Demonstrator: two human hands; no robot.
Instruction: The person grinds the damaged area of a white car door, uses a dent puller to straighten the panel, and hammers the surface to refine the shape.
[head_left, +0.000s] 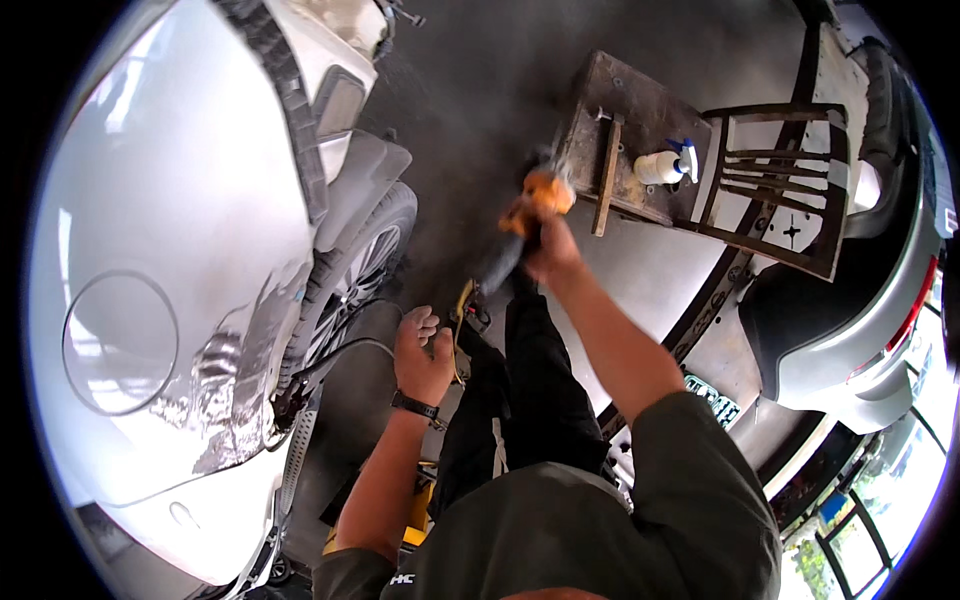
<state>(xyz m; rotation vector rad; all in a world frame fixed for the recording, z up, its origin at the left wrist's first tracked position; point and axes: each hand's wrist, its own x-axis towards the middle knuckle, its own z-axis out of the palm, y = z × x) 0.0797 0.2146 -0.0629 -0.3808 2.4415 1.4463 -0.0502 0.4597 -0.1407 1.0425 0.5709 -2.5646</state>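
My right hand [548, 245] grips an orange power tool [546, 192], blurred at its head, held out ahead of me with a dark grey part trailing below the grip. My left hand [422, 352] is lower and to the left, its fingers loosely curled and apart with nothing visible in them; a yellow cord or hose [462, 315] hangs just beside it. On my left is a white car body panel [160, 210] with a dented, stripped patch [230, 370] above a wheel [375, 250].
A chair [725, 230] with a worn board seat stands at the upper right, bearing a white spray bottle [655, 168] and a wooden-handled tool [606, 175]. Behind it is a silver car's rear [850, 370]. A dark hose [340, 345] runs by the left wheel.
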